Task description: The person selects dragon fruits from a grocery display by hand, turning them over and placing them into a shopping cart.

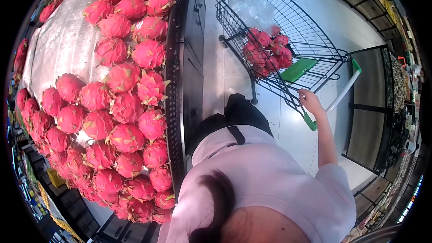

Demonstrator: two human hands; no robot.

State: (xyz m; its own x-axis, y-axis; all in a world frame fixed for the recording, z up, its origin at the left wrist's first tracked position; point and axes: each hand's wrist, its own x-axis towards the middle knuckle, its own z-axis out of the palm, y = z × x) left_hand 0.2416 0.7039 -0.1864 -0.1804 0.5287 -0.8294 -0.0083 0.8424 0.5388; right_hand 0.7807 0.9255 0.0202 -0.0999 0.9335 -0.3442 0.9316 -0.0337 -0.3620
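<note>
My right hand point(310, 101) reaches out to the shopping cart point(310, 31) on the right, its fingers curled round the near wire rim close to the handle. Inside the black wire basket lie several red dragon fruits point(265, 51) in a heap. A clear, crumpled plastic bag point(252, 10) rests beside them, toward the cart's far end. The cart has green corner pieces and a green panel point(299, 69). My left hand is out of the picture. On my left, rows of dragon fruits point(123, 77) cover a display stand.
A black perforated edge point(173, 85) borders the display stand, with dark cabinet doors point(193, 31) below it. Bubbled plastic padding point(67, 36) shows among the fruit. Dark shelving point(371, 94) stands on the right, past the cart's handle point(344, 87). The floor is pale tile point(288, 139).
</note>
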